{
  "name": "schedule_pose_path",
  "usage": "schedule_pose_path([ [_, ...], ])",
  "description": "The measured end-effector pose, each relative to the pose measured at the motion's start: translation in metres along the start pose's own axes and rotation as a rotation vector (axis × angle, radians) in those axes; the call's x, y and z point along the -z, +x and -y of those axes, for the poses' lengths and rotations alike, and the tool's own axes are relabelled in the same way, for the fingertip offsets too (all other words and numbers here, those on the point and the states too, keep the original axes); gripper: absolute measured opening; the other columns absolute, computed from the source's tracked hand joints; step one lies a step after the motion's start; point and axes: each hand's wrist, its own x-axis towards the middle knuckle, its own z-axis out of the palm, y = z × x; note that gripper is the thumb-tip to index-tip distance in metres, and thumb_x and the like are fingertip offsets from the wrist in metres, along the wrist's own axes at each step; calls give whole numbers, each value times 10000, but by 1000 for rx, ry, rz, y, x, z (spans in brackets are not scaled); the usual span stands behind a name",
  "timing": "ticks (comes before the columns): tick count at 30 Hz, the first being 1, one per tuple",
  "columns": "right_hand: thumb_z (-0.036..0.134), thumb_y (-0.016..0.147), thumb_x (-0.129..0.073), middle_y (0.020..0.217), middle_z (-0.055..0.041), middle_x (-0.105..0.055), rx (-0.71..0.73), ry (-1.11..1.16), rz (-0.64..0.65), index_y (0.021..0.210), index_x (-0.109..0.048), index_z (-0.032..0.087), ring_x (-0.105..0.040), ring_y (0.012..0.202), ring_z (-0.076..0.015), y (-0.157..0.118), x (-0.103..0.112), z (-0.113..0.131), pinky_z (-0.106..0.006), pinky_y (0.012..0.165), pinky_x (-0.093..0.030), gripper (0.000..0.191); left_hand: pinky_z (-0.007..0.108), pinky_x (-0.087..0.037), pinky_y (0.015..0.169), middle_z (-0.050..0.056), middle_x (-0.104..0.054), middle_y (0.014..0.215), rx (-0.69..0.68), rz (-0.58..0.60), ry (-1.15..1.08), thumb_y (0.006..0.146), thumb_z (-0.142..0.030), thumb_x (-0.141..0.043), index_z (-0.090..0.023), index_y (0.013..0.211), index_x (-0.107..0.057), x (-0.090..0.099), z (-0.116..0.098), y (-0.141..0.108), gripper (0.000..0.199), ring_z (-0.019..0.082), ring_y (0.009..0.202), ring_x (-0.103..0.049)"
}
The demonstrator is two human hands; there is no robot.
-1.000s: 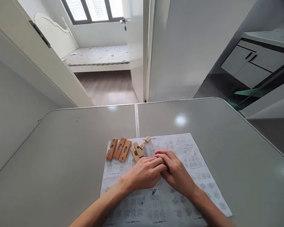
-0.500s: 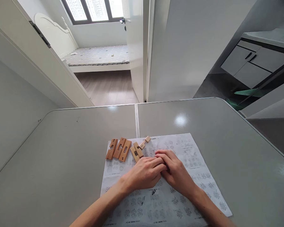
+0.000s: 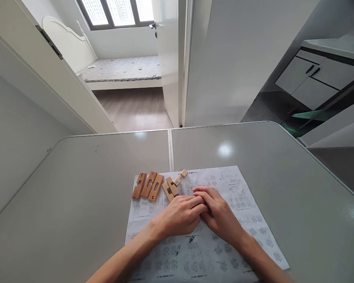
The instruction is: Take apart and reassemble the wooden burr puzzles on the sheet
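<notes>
My left hand [image 3: 185, 214] and my right hand [image 3: 218, 209] rest palm down on a printed sheet [image 3: 242, 255], their fingers bent, close together and overlapping. No object shows in either hand; the palms are hidden. Just beyond the left hand lie two joined light wooden puzzle pieces [image 3: 173, 186], partly covered by it. Smaller pale wooden pieces [image 3: 177, 180] sit beside them, one at the far end [image 3: 184, 173]. To the left are three reddish-brown slotted wooden pieces, marked 3 [image 3: 137, 192], 1 [image 3: 146, 190] and 2 [image 3: 153, 194].
The sheet carries printed line diagrams and lies on a grey table [image 3: 76, 204] with a seam [image 3: 170, 151] across it. Beyond the table are an open door [image 3: 169, 59], a bed [image 3: 124, 68] and, at right, white cabinets [image 3: 321, 76].
</notes>
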Motion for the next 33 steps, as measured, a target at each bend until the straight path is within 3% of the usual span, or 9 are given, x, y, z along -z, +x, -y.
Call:
schedule_pose_path([
  [33,49,947,-558,1329,-109,-661,5,-11,-17,1338,-615,284,-651,1236,-314,1,0,1,-536,1028,-617,460,289,-534,723,33,-701,929,6,5,0,941,-65,-475,-196,946,-606,0,0,0,185,170,820,-687],
])
